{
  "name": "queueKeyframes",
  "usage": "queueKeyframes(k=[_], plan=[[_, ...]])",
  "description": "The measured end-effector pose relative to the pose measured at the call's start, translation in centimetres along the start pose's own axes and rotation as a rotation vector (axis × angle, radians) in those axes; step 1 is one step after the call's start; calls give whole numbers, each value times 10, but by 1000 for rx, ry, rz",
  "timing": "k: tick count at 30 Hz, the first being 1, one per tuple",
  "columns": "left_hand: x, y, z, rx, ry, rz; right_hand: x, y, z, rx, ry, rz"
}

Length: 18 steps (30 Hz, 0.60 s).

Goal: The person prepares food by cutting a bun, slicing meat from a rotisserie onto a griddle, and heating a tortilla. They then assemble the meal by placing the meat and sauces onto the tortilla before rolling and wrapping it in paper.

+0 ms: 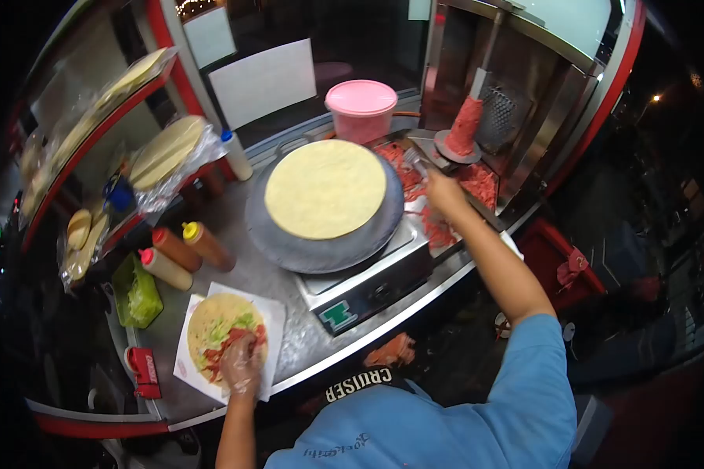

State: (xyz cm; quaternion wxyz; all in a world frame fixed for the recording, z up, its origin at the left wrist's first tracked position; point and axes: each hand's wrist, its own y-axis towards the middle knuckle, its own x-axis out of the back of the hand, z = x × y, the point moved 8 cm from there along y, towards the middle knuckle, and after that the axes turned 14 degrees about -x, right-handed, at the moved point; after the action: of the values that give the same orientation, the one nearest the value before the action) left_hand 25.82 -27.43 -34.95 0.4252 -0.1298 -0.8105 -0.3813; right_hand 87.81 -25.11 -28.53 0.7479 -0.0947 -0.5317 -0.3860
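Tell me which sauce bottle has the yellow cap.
In the row of three, the bottle farthest from the green tub. Its two neighbours have reddish caps; the back bottle has a blue one.

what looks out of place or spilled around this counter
A crumpled orange item lies below the front edge of the counter, which looks odd, as if dropped; it's too blurred to identify. The squeeze bottles stand upright.
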Motion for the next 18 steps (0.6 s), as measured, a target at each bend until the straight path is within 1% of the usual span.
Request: queueKeyframes(k=[1, 3, 4, 5, 6, 7, 8, 9, 10, 11, 13, 14, 15, 16, 17, 18], plan=[[3, 1, -3, -30, -16, -27, -28, 5, -8, -94, -103, 129], [13, 5, -2, 66, 7, -34, -39, -17, 18, 179, -68, 189], [14, 1, 7, 62, 28, -78, -29, -16, 21, 188, -54, 184], [15, -8, 23, 60, 51, -121, -17, -13, 24, 155, -74, 160], [14, -10, 33, 130, 24, -97, -13, -6, 26, 128, -96, 136], [13, -15, 36, 151, 36, -106, -15, 7, 29, 152, -92, 147], [22, -1, 20, 252, 17, -41, -15, 26, 26, 96, -94, 110], [26, -4, 9, 361, -3, 33, -23, 39, 21, 38, -97, 86], [7, -44, 50, 453, -194, -43, -35, 44, 25, 105, -127, 36], [14, -51, 39, 483, -176, -49, -43, 41, 29, 129, -118, 59], [39, -49, 12, 512, -17, -114, -58, 33, 42, 193, -194, 155], [47, -67, 10, 604, -123, -284, -59, 30, 45, 305, -242, 163], [56, -78, 9, 638, -97, -297, -63, 42, 37, 214, -205, 204], [66, -91, 14, 743, 52, -219, -64, 57, 18, 60, -125, 172], [82, -111, 16, 860, 204, -130, -41, 53, 30, 182, -184, 111], [84, -144, 40, 828, 151, -270, -42, 65, 19, 290, -227, 11]])
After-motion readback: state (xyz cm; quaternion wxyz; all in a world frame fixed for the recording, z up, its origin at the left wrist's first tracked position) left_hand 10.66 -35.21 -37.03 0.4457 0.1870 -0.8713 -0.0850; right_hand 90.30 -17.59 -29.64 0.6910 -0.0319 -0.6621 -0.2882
